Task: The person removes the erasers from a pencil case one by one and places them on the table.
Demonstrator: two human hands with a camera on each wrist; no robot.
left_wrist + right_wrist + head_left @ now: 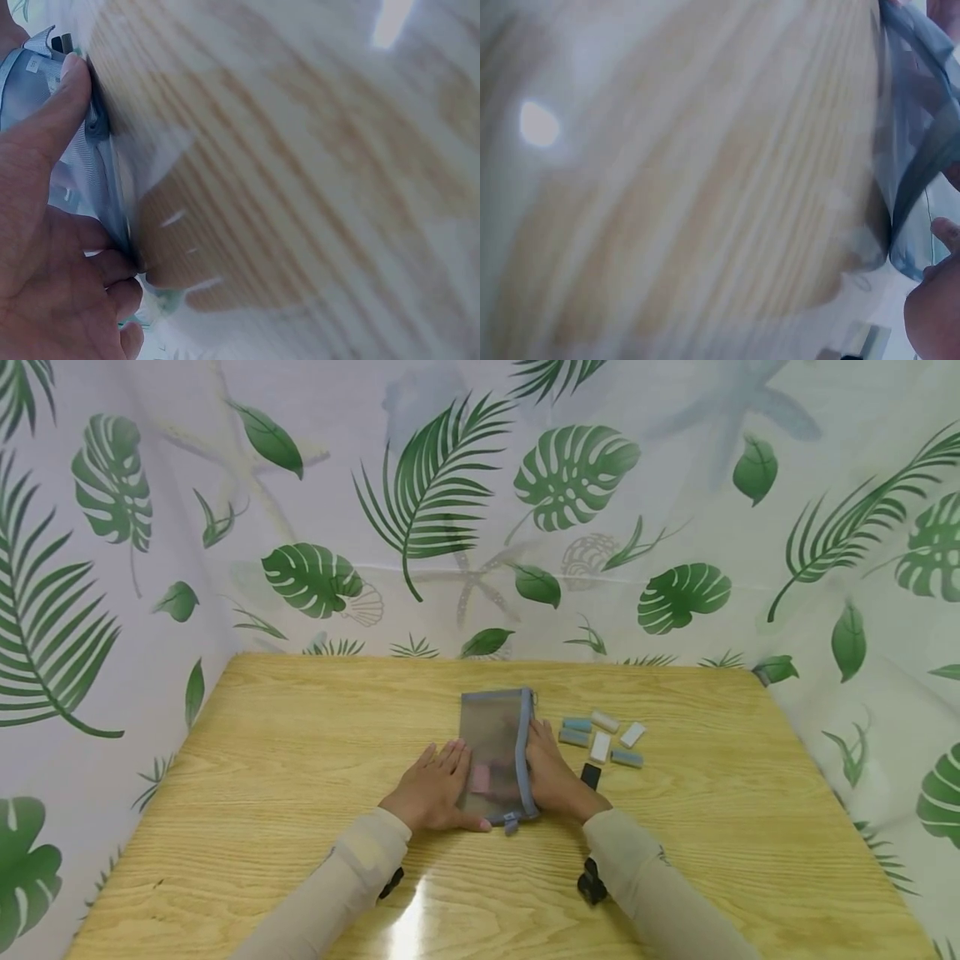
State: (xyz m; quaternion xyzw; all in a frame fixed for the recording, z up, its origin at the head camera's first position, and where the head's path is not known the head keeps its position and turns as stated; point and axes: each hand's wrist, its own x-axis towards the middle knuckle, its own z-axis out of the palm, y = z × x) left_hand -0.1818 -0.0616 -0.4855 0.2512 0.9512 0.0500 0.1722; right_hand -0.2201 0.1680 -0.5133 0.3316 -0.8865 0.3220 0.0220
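Observation:
A grey see-through zip pouch (491, 735) with blue-grey trim lies on the table, its zip side to the right. Through its mesh shows a small pink block (480, 779). My left hand (431, 789) rests on the pouch's left edge, fingers straight, thumb along the near edge; the left wrist view shows this thumb (60, 112) against the trim. At the zip side is my right hand (558, 777), its fingers partly hidden behind the trim and seemingly within the mouth. The right wrist view shows the trim (926, 161) bowed apart. Whether those fingers hold anything is hidden.
Several small blocks, among them a blue block (577, 724), a white block (600, 747) and a grey block (626, 758), lie right of the pouch. The wooden table (315, 718) meets a leaf-patterned cloth (450, 527) at its back and sides.

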